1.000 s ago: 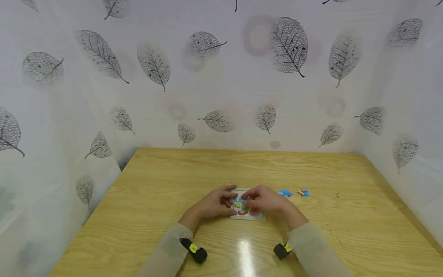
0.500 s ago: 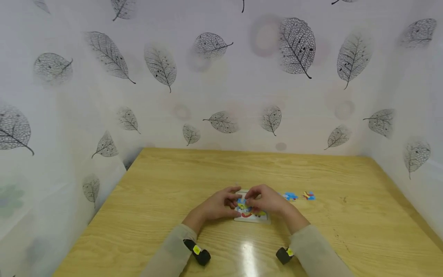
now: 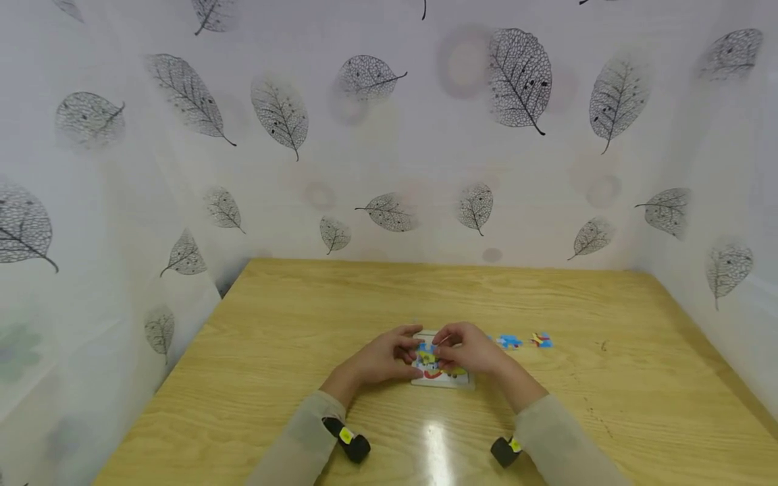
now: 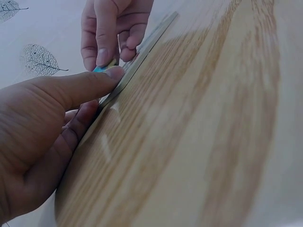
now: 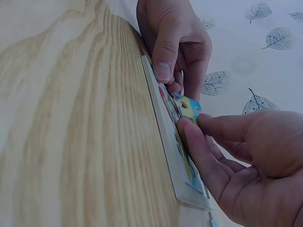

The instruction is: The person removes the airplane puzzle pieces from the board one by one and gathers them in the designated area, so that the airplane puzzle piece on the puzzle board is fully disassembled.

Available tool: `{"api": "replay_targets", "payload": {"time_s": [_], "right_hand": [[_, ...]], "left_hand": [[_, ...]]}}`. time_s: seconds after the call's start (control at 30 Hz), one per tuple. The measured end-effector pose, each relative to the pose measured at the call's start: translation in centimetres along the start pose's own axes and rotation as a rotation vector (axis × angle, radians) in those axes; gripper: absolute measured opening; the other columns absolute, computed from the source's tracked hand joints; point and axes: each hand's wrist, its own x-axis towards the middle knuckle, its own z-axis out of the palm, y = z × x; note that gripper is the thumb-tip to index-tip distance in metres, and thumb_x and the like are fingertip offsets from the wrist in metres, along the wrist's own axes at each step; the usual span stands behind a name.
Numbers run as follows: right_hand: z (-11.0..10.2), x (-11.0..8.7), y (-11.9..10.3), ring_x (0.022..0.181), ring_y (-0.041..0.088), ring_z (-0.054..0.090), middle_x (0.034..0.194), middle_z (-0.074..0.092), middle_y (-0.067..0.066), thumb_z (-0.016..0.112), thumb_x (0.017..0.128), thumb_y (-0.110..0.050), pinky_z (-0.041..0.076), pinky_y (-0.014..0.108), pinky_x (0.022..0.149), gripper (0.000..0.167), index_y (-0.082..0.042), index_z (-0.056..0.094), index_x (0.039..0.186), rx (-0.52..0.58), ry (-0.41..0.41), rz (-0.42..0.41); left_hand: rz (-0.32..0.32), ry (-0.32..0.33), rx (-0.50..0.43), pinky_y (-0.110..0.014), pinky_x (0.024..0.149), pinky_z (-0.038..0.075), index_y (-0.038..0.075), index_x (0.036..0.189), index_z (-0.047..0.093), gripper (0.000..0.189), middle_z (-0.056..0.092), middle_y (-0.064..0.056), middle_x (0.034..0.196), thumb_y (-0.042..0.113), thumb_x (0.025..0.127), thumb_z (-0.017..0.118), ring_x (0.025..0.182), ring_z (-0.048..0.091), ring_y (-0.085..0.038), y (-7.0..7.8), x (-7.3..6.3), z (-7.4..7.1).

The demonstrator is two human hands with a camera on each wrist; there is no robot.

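One piece (image 5: 190, 107), yellow and blue, is pinched in the fingertips of the right hand (image 3: 475, 349), a narrow grip. It is tilted over the board (image 3: 442, 385); whether its lower edge touches the surface below, I cannot tell.

The board is a flat, light-rimmed tray lying on the table, partly hidden by both hands. Between them show patches of blue and yellow, and a red curve near its front edge.

The left hand (image 3: 379, 358) grips the left side of the board, its thumb on the edge by the near corner and its other fingers bent towards the far corner.

Just to the right of the right hand, a blue loose piece (image 3: 509, 341) lies on the table; beyond it is a yellow, red and blue one (image 3: 541, 339).

Both arms wear pale sleeves (image 3: 298, 428) with small black cameras (image 3: 354, 448) at the wrists. Around the wood-grain table (image 3: 328, 290) hangs a whitish curtain (image 3: 419, 148) printed with dark leaves.
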Motion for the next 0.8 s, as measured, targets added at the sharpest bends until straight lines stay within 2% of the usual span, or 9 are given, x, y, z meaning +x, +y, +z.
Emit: {"api": "replay_targets", "payload": {"time_s": [0.1,0.27,0.47,0.63,0.8], "right_hand": [[-0.3,-0.2,0.2,0.081,0.02,0.072,0.099,0.066,0.018,0.062,0.097,-0.006,0.061,0.035,0.075,0.022,0.009,0.06,0.113,0.061,-0.002,0.012],[-0.8,-0.5,0.7,0.086,0.023,0.073,0.099,0.064,0.018,0.062,0.098,-0.007,0.061,0.035,0.078,0.026,0.012,0.058,0.116,0.115,-0.01,0.014],[-1.4,-1.2,1.2,0.085,0.021,0.072,0.097,0.063,0.015,0.063,0.097,-0.005,0.06,0.033,0.079,0.028,0.014,0.058,0.116,0.152,0.014,0.006],[-2.2,-2.0,1.5,0.086,0.021,0.072,0.099,0.062,0.015,0.064,0.096,-0.005,0.06,0.033,0.08,0.029,0.015,0.058,0.115,0.146,0.024,-0.006],[-3.2,-3.0,1.8,0.09,0.019,0.069,0.101,0.062,0.015,0.068,0.094,-0.009,0.06,0.032,0.08,0.031,0.013,0.059,0.115,0.081,0.038,-0.02]], "left_hand": [[0.012,0.001,-0.01,-0.022,0.088,0.051,0.007,0.149,0.045,0.074,0.057,-0.005,0.137,0.018,0.085,0.081,0.101,0.061,-0.011,0.0,0.1,0.0],[0.013,0.003,-0.007,-0.021,0.089,0.05,0.004,0.143,0.053,0.066,0.049,-0.003,0.15,0.018,0.085,0.081,0.101,0.06,-0.009,0.0,0.1,0.0],[-0.01,0.003,-0.001,-0.019,0.089,0.05,0.007,0.142,0.055,0.064,0.049,0.002,0.149,0.02,0.084,0.082,0.101,0.06,-0.006,0.1,0.0,0.1],[-0.022,0.012,0.002,-0.019,0.088,0.05,0.008,0.14,0.058,0.062,0.048,0.005,0.149,0.021,0.084,0.082,0.1,0.06,-0.006,0.1,0.0,0.1],[-0.02,0.011,-0.013,-0.019,0.088,0.05,0.008,0.139,0.059,0.061,0.048,0.004,0.148,0.02,0.084,0.082,0.099,0.06,-0.006,0.2,-0.1,0.1]]}}
